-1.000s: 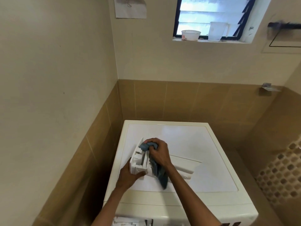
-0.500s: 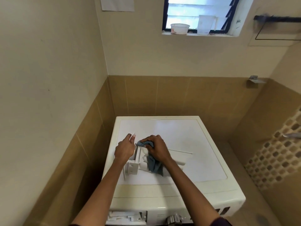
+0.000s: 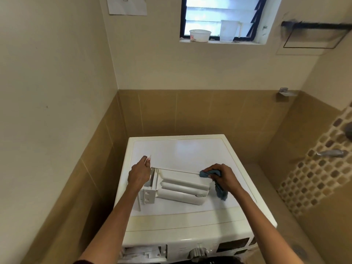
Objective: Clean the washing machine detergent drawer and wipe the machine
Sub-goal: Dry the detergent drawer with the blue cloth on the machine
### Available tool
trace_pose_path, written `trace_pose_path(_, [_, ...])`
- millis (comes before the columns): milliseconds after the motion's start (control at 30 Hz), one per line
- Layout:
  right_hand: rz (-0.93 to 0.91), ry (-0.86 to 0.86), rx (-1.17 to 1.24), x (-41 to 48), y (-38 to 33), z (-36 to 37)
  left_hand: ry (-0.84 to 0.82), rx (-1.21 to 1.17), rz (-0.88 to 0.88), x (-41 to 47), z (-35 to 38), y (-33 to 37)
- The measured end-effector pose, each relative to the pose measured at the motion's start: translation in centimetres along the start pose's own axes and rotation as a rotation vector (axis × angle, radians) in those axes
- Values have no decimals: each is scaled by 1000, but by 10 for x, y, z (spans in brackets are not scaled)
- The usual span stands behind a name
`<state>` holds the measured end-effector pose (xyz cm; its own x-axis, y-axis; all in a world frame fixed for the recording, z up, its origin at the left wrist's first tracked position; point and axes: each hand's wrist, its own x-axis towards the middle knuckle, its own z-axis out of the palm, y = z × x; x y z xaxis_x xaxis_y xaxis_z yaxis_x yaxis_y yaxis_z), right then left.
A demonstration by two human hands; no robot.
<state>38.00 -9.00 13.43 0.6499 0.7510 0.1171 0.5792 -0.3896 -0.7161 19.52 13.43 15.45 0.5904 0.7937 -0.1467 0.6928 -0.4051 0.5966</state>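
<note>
1. Hands first: the left hand [image 3: 139, 175] is curled over the left end of the detergent drawer [image 3: 181, 187], with one finger sticking up straight. I judge it is there to brace the drawer against the push of the wiping.
2. At the far right corner of the drawer, the right hand [image 3: 222, 177] is closed tight round a bunched blue cloth [image 3: 207, 173] and presses it onto the drawer's edge. The loose tail of the cloth hangs down beside the wrist.
3. Just below the middle of the frame, the drawer lies lengthwise on the flat top of the washing machine [image 3: 190, 149], pulled fully out of it. This probably lets every side be reached.
4. At the lower left of the frame, the open drawer slot [image 3: 142, 252] shows in the machine's front, with a dial [image 3: 197, 253] to its right. Any panel markings are too small to read.
5. On the window sill at the top stand a white tub [image 3: 200, 35] with a red mark I cannot read and a translucent jug [image 3: 228, 30].
6. A sheet of paper [image 3: 126, 5] hangs at the upper left, but no text on it is legible.
7. No brand name can be seen on the machine.
</note>
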Motion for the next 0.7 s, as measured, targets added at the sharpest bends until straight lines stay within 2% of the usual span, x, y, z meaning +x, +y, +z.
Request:
trace_pose_path(167, [25, -17, -51, 1, -2, -2, -39, -103, -10, -3, -5, 0])
trace_pose_path(333, [-165, 107, -66, 14, -51, 15, 59, 5, 38, -5, -14, 13])
trace_pose_path(433, [-229, 13, -51, 26, -75, 37, 114, -30, 70, -4, -24, 27])
trace_pose_path(600, [-134, -21, 16, 17, -53, 42, 239, -52, 153, 6, -55, 33])
trace_pose_path(700, [37, -54, -5, 0, -17, 36, 277, -4, 191, 4, -70, 35])
